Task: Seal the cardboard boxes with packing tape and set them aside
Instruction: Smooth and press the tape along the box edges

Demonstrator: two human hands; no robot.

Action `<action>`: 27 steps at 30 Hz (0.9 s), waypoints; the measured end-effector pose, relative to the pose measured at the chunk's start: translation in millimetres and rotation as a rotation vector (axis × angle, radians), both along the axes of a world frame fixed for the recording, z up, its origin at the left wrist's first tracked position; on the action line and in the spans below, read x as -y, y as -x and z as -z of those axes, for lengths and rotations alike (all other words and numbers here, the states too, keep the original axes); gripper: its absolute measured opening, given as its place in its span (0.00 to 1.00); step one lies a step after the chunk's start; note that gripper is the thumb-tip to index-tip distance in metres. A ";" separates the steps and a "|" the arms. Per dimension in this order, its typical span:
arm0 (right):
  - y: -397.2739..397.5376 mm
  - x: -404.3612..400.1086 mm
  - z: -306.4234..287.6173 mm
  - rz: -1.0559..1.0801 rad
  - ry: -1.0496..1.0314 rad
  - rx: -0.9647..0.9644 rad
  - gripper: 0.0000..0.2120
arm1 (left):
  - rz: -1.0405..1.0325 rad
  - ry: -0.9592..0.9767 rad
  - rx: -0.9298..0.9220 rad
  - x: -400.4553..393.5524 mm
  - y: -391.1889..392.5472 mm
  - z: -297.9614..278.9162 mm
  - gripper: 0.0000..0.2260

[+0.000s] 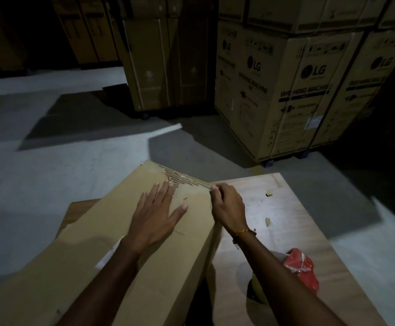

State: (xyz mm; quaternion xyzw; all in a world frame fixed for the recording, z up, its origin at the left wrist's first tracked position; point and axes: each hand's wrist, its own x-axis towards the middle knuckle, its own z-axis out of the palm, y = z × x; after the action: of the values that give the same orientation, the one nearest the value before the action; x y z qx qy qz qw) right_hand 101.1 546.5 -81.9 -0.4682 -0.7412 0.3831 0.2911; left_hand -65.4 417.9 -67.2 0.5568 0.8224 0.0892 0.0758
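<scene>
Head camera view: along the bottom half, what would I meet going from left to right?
Cardboard box → left hand lying flat on it → right hand pinching at the box's edge → wooden board → red tape dispenser.

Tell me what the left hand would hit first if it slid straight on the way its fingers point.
The left hand lies flat on the box, fingers pointing toward its far corner. It would first run over the torn, taped patch there, then off the box edge; beyond looks like bare floor, though depth is unclear.
</scene>
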 end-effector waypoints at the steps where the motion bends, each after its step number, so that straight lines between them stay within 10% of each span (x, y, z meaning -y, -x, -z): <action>1: -3.6 7.9 0.6 -0.017 -0.008 0.020 0.15 | -0.008 -0.007 0.000 0.4 -1.2 0.1 0.42; 11: -2.2 75.2 23.7 -0.126 0.025 0.076 0.39 | -0.076 -0.019 -0.004 2.8 -9.9 -3.0 0.33; 23: 44.7 -23.2 2.6 -0.515 0.076 0.103 0.35 | -0.135 0.027 -0.038 111.5 -16.1 -5.5 0.32; 27: 57.8 -22.6 -9.5 -0.564 0.038 0.050 0.20 | -0.188 -0.022 -0.051 136.6 -25.0 0.7 0.37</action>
State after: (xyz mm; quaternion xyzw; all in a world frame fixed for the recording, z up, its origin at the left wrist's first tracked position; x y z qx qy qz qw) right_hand 43.3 569.1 -72.5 -0.2583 -0.8417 0.4513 0.1457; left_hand -40.4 281.3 -67.9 0.4802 0.8715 0.0907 0.0401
